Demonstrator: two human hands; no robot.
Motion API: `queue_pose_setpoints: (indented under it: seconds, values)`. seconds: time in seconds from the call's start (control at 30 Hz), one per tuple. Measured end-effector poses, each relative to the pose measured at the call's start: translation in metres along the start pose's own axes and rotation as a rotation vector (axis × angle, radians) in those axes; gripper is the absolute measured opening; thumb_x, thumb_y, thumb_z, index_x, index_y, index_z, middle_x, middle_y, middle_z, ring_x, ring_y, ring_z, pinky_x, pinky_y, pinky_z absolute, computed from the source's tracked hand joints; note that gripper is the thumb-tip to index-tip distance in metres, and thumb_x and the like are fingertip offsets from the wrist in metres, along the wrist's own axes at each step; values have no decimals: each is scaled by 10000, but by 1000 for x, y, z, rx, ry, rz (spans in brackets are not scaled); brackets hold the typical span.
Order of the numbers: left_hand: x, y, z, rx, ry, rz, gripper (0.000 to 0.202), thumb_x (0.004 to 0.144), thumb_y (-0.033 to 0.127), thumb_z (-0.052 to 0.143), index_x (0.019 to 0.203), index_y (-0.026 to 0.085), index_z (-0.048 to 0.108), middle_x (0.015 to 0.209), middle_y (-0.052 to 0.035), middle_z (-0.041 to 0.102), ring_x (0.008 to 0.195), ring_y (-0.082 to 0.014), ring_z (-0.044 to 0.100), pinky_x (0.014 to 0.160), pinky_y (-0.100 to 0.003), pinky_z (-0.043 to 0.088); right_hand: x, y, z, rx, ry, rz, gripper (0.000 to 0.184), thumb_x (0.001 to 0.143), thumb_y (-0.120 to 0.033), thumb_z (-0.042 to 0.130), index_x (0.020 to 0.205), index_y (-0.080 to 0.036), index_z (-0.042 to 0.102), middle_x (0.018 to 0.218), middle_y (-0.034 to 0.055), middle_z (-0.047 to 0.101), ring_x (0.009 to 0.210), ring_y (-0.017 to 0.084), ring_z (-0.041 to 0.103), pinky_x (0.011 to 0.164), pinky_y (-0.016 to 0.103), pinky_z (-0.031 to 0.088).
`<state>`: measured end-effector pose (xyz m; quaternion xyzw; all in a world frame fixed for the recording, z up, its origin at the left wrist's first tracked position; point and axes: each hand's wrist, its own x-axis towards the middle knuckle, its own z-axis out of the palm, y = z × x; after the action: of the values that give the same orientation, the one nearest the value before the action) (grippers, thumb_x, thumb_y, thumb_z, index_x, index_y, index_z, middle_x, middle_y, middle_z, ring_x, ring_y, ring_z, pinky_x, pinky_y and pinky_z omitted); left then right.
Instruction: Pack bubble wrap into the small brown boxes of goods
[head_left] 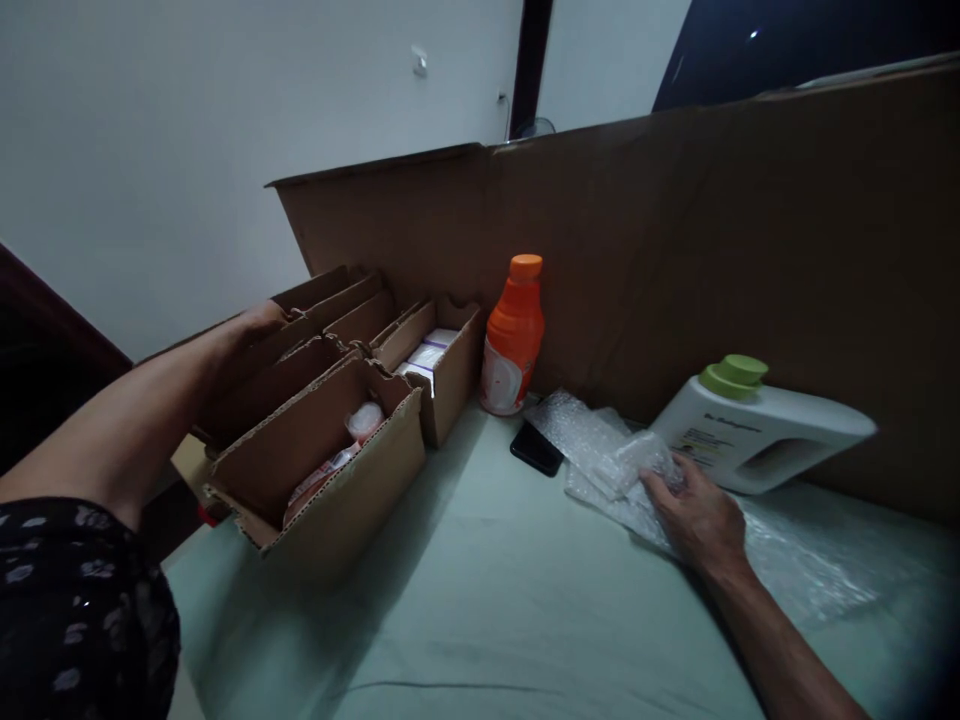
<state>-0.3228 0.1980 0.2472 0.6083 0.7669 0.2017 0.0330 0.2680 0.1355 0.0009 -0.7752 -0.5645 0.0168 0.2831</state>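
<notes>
My right hand [701, 515] has its fingers closed on a crumpled piece of clear bubble wrap [592, 440] on the green cloth. Right behind that hand, a white jug with a green cap [765, 425] leans against the cardboard panel. A black phone [536, 448] lies partly beside the wrap's left end. On the left, my left hand [262, 320] reaches over the rear cardboard boxes [315, 300]. Its fingers are hidden behind the box walls, so what they touch does not show.
An open front box [352, 510] contains red and white packages. A narrower box [457, 375] beside it holds white packs with purple bands. An orange bottle [514, 340] stands upright near the tall cardboard panel [600, 240]. More plastic wrap [810, 560] lies right of my right wrist.
</notes>
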Motion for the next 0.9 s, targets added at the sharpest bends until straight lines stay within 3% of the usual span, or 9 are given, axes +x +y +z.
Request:
queue_pose_setpoints:
  seconds: [0.13, 0.27, 0.33, 0.47, 0.57, 0.63, 0.7, 0.8, 0.9]
  values:
    - [-11, 8, -40, 72, 321, -198, 213, 838, 217, 664, 992, 78, 710, 670, 22, 623, 883, -202, 591, 893, -343, 492, -5, -12, -20, -72, -5, -50, 660, 869, -530, 476, 1378, -126, 588, 974, 191, 742, 848, 386, 697, 715, 489, 525]
    - [-74, 61, -51, -145, 542, 172, 276, 850, 275, 592, 1014, 104, 735, 772, 1, 671, 724, -118, 520, 750, -248, 463, -24, -65, -77, -135, 275, -294, 808, 911, -680, 434, 1457, -90, 512, 1249, 302, 650, 1092, 512, 639, 852, 676, 489]
    - [-121, 105, -39, -371, 411, 451, 214, 813, 263, 598, 900, 126, 737, 715, -3, 637, 622, -103, 480, 611, -241, 420, -43, -114, -110, 52, 412, -463, 869, 897, -756, 451, 1490, -122, 480, 1349, 269, 608, 1203, 493, 602, 955, 693, 471]
    - [-184, 161, -12, -648, -213, 808, 150, 842, 303, 620, 915, 214, 716, 815, -18, 686, 690, -137, 604, 609, -260, 482, -78, -203, -142, 481, 112, -884, 876, 878, -699, 602, 1593, -284, 312, 1497, 105, 541, 1263, 318, 612, 1007, 495, 542]
    - [-167, 129, -9, -695, -201, 625, 270, 894, 414, 604, 1100, 261, 689, 983, -33, 715, 825, -170, 661, 706, -289, 538, -66, -202, -126, 418, -93, -874, 589, 965, -552, 529, 1485, -278, 489, 1187, 64, 728, 940, 237, 729, 803, 359, 588]
    - [-132, 82, -10, -548, -74, 377, 277, 872, 415, 592, 1044, 232, 708, 980, -40, 727, 849, -193, 665, 723, -297, 536, -37, -166, -103, 236, -38, -693, 543, 943, -544, 516, 1392, -247, 586, 1017, 82, 754, 828, 267, 725, 733, 379, 567]
    - [-95, 36, -6, -278, -162, 200, 249, 780, 357, 620, 913, 183, 738, 884, -55, 743, 842, -229, 672, 756, -318, 533, -5, -120, -76, 9, 30, -515, 591, 844, -595, 582, 1289, -214, 662, 989, 156, 743, 837, 361, 705, 707, 467, 538]
    - [-59, -1, 16, -144, -330, 221, 299, 687, 322, 662, 928, 181, 768, 956, -34, 787, 920, -247, 689, 813, -296, 531, 20, -63, -37, -131, 14, -430, 620, 803, -635, 609, 1241, -202, 683, 1145, 228, 698, 933, 441, 674, 732, 565, 507]
    - [-45, -4, 49, -155, -389, 283, 279, 651, 310, 753, 902, 192, 781, 913, 13, 799, 875, -235, 694, 749, -266, 536, 10, -39, -6, -126, -3, -442, 438, 908, -573, 509, 1082, -230, 718, 1201, 222, 675, 1055, 447, 646, 784, 598, 500]
